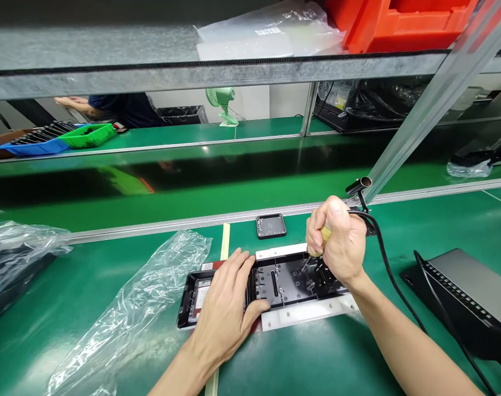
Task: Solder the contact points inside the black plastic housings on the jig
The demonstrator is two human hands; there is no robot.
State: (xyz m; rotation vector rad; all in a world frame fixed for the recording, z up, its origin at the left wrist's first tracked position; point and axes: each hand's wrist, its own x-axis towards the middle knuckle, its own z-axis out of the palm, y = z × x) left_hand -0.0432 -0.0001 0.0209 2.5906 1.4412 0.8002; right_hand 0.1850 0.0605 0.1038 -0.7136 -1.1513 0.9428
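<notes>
A long black housing (293,281) with posts and small holes lies between white metal strips (308,312) on the green bench. My left hand (229,302) rests spread over its left part, thumb at the near edge. Beneath and left of that hand shows a black frame (187,300) with a white label inside. My right hand (339,239) is wrapped round the yellow handle of a screwdriver (325,236), its shaft slanting down into the housing. Part of the housing's right end is hidden by that hand. Beyond the housing sits a small black tray (270,225) holding tiny screws.
Clear plastic film (151,291) lies left of the housing. At right are a black cable (388,264) and a dark panel (460,297). A metal upright (423,104) and a shelf edge (171,77) cross the view. Another person's arm (79,104) shows far back.
</notes>
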